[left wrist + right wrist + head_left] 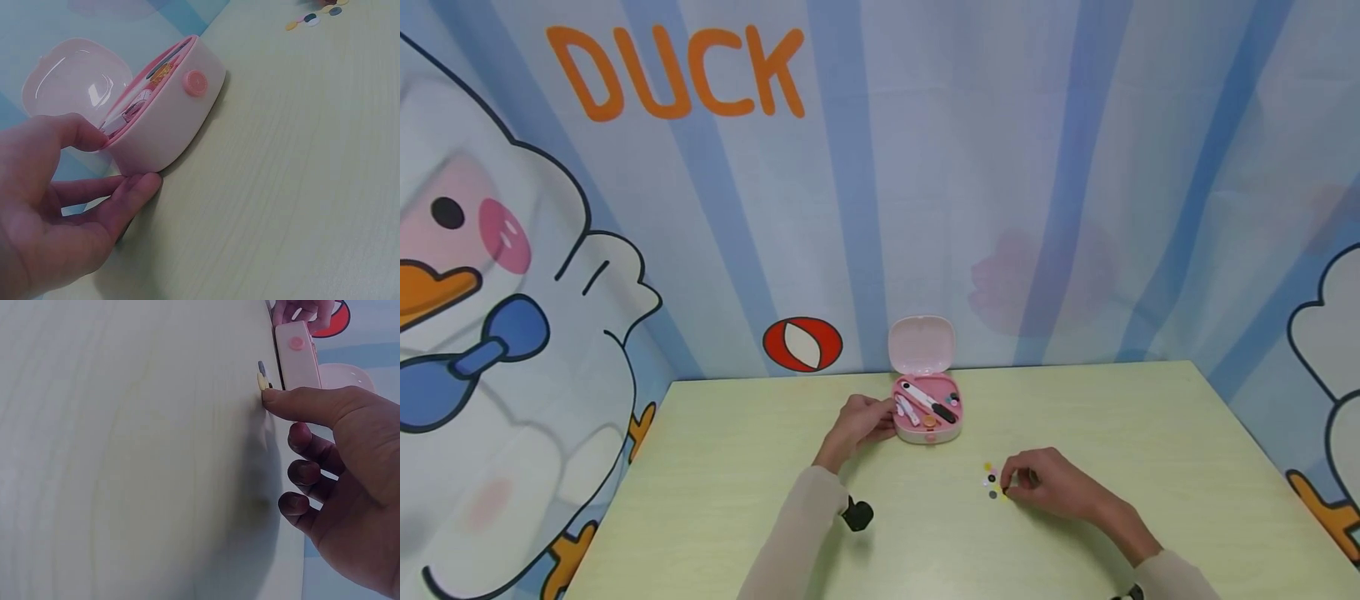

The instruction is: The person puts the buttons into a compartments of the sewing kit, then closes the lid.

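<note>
The left hand [863,422] has its grip clamped on the box [164,130] at nine o'clock. Work seems partway: tools [942,411] in, lid [922,346] up, buttons [992,478] left out on the bench [737,467] towards the box's five. The right hand [1054,483] reaches them; whether pinching one, I cannot tell.

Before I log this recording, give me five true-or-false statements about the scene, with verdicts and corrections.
1. The left hand holds the side of the pink case. True.
2. The case is closed. False: its lid stands open.
3. A slim tool with a dark end lies in the case. True.
4. The right hand is at the small round pieces on the table. True.
5. Those pieces are all one colour. False: they include yellow, black and grey.
</note>
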Available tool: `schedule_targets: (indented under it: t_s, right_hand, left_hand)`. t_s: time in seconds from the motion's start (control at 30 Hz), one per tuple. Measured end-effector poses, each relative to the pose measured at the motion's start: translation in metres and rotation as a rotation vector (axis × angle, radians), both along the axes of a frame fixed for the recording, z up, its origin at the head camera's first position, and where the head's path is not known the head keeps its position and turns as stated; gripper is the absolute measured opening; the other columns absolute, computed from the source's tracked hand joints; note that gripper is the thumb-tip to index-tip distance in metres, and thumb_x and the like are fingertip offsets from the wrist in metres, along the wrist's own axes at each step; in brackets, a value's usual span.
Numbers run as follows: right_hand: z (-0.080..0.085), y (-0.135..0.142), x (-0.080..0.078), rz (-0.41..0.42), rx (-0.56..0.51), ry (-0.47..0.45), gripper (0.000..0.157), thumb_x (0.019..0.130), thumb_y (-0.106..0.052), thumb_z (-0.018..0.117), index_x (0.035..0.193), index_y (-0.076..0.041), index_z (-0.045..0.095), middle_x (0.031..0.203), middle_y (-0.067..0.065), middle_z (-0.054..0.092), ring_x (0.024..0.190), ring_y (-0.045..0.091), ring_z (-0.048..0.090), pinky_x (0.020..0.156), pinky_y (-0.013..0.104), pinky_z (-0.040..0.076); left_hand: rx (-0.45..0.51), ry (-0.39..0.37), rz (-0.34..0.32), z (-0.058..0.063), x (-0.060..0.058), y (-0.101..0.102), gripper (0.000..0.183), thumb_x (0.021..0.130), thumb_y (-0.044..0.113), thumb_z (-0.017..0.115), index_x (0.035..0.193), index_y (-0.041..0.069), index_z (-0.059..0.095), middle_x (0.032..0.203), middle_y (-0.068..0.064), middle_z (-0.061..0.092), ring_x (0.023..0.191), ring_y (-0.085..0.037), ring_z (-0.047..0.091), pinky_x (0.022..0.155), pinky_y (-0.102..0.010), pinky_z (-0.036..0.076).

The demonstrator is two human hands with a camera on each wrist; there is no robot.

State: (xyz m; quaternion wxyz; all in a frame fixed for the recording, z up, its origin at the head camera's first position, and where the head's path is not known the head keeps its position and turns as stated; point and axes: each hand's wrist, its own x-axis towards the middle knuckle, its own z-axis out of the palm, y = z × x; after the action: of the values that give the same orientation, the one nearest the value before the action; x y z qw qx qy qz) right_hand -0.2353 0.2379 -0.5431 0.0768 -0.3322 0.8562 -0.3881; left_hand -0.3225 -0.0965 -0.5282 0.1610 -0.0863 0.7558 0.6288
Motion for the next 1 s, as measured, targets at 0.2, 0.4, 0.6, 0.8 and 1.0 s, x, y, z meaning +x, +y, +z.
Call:
schedule_targets:
  t_s: [0.2, 0.4, 0.6, 0.8, 1.0]
  right_hand:
    - [0.005, 0.000, -0.002, 0.004, 0.005, 0.000, 0.012, 0.091, -0.006, 0.078, 0.090, -0.018, 0.074, 0.074, -0.011, 0.058, 0.069, 0.003, 0.051, 0.060, 0.022, 0.047]
    - [0.011, -0.001, -0.004, 0.021, 0.012, -0.016, 0.011, 0.091, -0.005, 0.077, 0.089, -0.015, 0.074, 0.074, -0.010, 0.058, 0.069, 0.003, 0.051, 0.060, 0.022, 0.047]
    - [0.015, -0.001, -0.009, 0.024, 0.027, -0.005, 0.011, 0.093, -0.005, 0.076, 0.090, -0.015, 0.074, 0.074, -0.010, 0.059, 0.068, 0.003, 0.051, 0.060, 0.022, 0.047]
    - [0.019, -0.003, -0.017, 0.014, 0.051, 0.025, 0.012, 0.094, -0.005, 0.074, 0.090, -0.017, 0.074, 0.072, -0.012, 0.058, 0.066, 0.002, 0.050, 0.060, 0.023, 0.048]
    - [0.028, -0.009, -0.028, 0.016, 0.061, 0.046, 0.011, 0.094, -0.005, 0.074, 0.090, -0.015, 0.074, 0.072, -0.010, 0.059, 0.065, 0.003, 0.050, 0.060, 0.023, 0.046]
  left_hand:
    - [0.002, -0.005, 0.003, 0.000, -0.001, 0.000, 0.038, 0.101, 0.025, 0.066, 0.123, -0.006, 0.061, 0.100, -0.014, 0.073, 0.083, -0.018, 0.070, 0.081, -0.030, 0.062]
    - [0.011, 0.004, -0.005, 0.001, 0.000, -0.001, 0.038, 0.101, 0.025, 0.066, 0.123, -0.007, 0.061, 0.100, -0.013, 0.073, 0.083, -0.018, 0.070, 0.082, -0.031, 0.062]
    - [0.027, 0.012, -0.014, 0.002, 0.000, -0.001, 0.033, 0.101, 0.022, 0.065, 0.117, -0.007, 0.065, 0.096, -0.013, 0.073, 0.080, -0.017, 0.070, 0.083, -0.033, 0.063]
    - [0.039, 0.015, -0.025, 0.001, 0.000, -0.001, 0.031, 0.101, 0.020, 0.063, 0.113, -0.008, 0.067, 0.094, -0.012, 0.074, 0.076, -0.014, 0.070, 0.082, -0.033, 0.063]
    - [0.025, 0.010, -0.025, 0.002, 0.000, -0.001, 0.033, 0.102, 0.022, 0.063, 0.116, -0.008, 0.066, 0.097, -0.013, 0.074, 0.080, -0.017, 0.071, 0.083, -0.033, 0.062]
